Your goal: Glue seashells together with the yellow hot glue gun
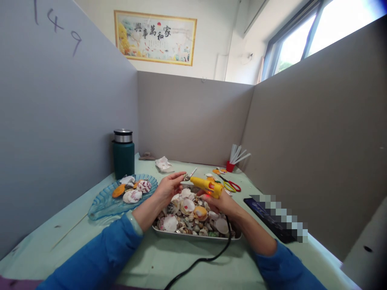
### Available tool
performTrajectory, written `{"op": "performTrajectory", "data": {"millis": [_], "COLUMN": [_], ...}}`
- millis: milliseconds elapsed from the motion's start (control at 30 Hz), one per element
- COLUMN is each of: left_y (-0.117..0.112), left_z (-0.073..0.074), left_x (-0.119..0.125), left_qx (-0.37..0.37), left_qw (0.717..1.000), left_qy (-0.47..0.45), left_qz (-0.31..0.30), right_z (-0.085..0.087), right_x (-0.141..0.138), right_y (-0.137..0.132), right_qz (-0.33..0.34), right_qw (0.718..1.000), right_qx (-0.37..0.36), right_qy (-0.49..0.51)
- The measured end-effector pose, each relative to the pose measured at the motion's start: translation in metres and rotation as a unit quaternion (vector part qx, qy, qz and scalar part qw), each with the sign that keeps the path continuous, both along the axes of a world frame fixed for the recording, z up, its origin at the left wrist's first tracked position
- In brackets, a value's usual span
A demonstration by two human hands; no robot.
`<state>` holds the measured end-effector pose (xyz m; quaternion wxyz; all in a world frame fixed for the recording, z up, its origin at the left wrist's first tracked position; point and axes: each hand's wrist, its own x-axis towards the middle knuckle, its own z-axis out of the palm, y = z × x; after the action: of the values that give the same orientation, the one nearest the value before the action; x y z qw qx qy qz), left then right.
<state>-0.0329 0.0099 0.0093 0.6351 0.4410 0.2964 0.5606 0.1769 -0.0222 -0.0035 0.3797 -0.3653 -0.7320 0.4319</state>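
My right hand is wrapped around a yellow hot glue gun, its nozzle turned left and a red light glowing near the grip. Close to the nozzle, my left hand pinches a small greyish piece, perhaps a shell; its exact kind is too small to tell. A short white stick points up beside that piece. Below both hands lies a metal tray heaped with mixed seashells. The gun's black cord runs over the tray's front rim toward me.
On the left are a blue scalloped plate with several shells, a thin stick and a green bottle. Behind lies crumpled tissue. At right are scissors, a red cup of glue sticks and a phone. Grey partitions enclose the table.
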Motion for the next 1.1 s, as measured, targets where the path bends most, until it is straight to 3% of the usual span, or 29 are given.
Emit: {"op": "performTrajectory", "data": {"millis": [733,1100], "left_y": [0.0085,0.0046], "left_z": [-0.0084,-0.0046], "left_x": [-0.0025,-0.0020], "left_qx": [-0.026,-0.027], "left_qw": [1.000,1.000], "left_qy": [0.004,-0.001], "left_qz": [-0.013,-0.010], "right_z": [-0.0019,-0.0007], "right_x": [-0.0007,-0.0019], "right_y": [0.0017,0.0021], "right_qz": [-0.014,-0.030], "right_qw": [1.000,0.999], "right_qx": [0.007,0.024], "right_qy": [-0.016,-0.025]}}
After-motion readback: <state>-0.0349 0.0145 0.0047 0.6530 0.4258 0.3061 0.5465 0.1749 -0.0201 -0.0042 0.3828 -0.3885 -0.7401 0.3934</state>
